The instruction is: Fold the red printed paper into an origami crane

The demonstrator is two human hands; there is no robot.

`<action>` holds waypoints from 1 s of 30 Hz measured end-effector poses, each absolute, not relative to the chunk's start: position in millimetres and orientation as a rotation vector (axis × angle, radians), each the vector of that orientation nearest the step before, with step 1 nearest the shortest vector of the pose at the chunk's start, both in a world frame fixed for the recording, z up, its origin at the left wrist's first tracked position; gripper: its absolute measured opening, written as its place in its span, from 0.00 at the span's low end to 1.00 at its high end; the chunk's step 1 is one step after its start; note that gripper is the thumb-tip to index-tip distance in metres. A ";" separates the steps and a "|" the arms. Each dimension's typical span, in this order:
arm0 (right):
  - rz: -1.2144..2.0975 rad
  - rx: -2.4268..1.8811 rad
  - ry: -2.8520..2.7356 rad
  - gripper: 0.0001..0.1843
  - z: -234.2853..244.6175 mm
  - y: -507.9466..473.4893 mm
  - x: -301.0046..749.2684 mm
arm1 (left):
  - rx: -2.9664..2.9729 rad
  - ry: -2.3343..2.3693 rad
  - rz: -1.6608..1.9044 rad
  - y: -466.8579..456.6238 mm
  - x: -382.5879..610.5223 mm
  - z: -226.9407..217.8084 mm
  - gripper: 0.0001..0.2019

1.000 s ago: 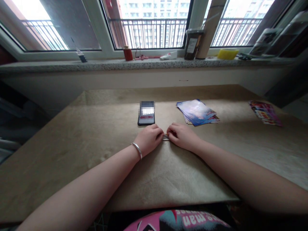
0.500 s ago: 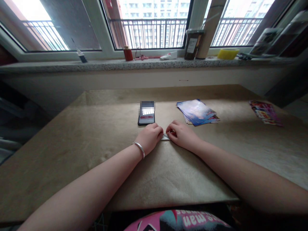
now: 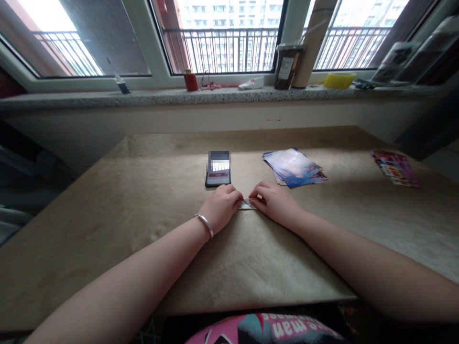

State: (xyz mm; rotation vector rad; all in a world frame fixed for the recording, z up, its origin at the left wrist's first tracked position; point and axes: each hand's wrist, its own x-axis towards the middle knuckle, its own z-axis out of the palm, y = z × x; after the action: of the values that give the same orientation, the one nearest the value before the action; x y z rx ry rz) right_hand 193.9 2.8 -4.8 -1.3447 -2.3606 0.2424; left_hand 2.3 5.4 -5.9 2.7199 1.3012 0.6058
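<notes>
Between my hands a small folded piece of paper (image 3: pixel 247 205) lies on the table, pale with a bluish printed patch. My left hand (image 3: pixel 223 205) is closed, its fingertips pinching the paper's left end. At the right end, the thumb and bent fingers of my right hand (image 3: pixel 274 203) close on the same paper. Much of the paper is hidden under my fingers. Just beyond my left hand lies a phone (image 3: pixel 218 179), its screen lit and partly blurred. A fanned stack of blue printed sheets (image 3: pixel 294 167) rests past my right hand.
The brown-covered table (image 3: pixel 114 210) reaches to the wall under the window. Colourful printed cards (image 3: pixel 394 167) lie at its right side. On the stone windowsill (image 3: pixel 154 99) stand a red jar (image 3: pixel 191 81), a dark lidded container (image 3: pixel 287 67) and a yellow object (image 3: pixel 339 80).
My right hand has shifted slightly away from the left and its fingers have lifted a little, so more of the paper's printed patch shows. The left hand has barely moved.
</notes>
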 end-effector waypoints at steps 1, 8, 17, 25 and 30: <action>0.224 -1.332 -2.370 0.07 -4.5 2.3 194.2 | 2.726 1.281 0.619 5.1 2.2 -4.9 0.06; 0.147 -1.209 -2.389 0.06 -4.8 0.6 192.7 | 2.820 1.197 0.626 4.0 1.5 -0.5 0.05; 0.177 -1.156 -2.446 0.05 -6.8 3.6 197.2 | 2.816 1.201 0.556 4.5 1.7 -3.6 0.07; 0.137 -1.200 -2.512 0.06 -1.2 4.3 207.0 | 2.823 1.192 0.530 4.5 0.4 -4.7 0.07; 0.086 -1.256 -2.545 0.06 1.9 4.0 211.9 | 2.814 1.191 0.522 4.7 0.6 -4.8 0.08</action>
State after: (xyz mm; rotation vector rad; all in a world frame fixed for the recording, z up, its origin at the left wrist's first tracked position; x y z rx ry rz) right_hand 211.9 4.0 1.9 -1.2558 -2.5452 0.0860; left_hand 0.6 4.7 -4.8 2.8145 1.1913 0.5219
